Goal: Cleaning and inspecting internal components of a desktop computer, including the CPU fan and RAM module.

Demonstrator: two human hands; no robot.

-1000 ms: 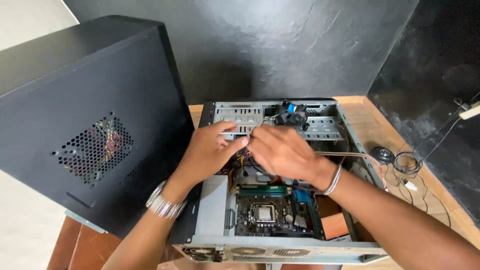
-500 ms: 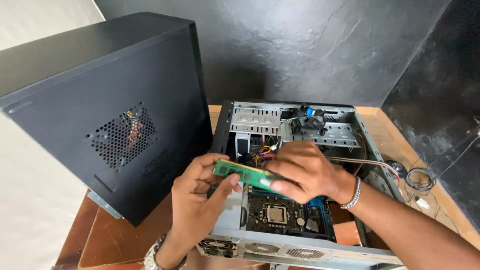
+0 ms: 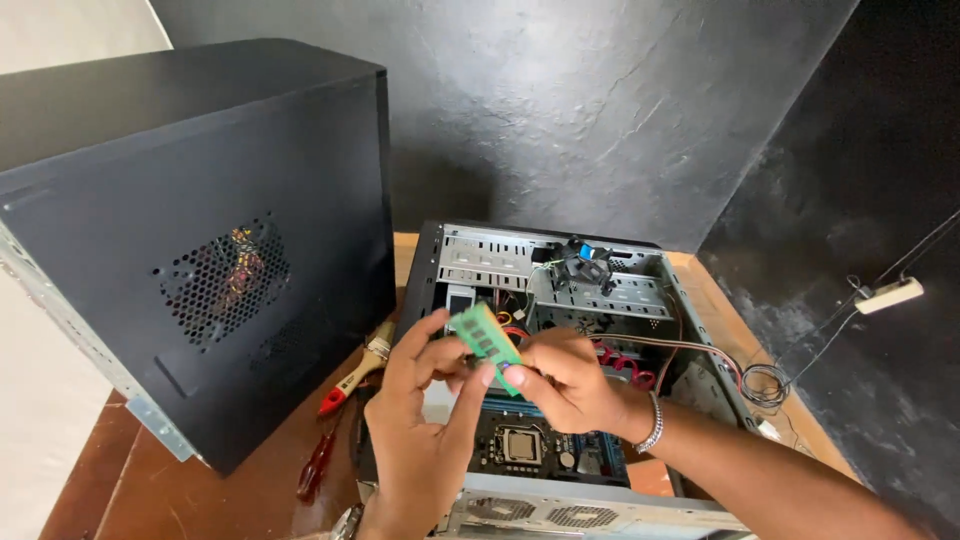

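on the far left, a closed black computer tower stands upright on a brown wooden table, its side panel showing a round patch of vent holes. just to its right, on the table, lie a small paintbrush with a red handle and a red-handled tool, too dark to identify further. next comes an open computer case lying on its side, with a motherboard visible inside near the bottom, a metal drive cage toward the back, and red and other cables along the right. above the case's middle, 2 bare hands hold 1 green memory stick tilted in the air. the left hand has thumb and fingers closed on the stick's lower left edge; the right hand, wearing a silver bracelet, pinches its lower right end. on the right, loose wires coil beside the case, against dark walls.
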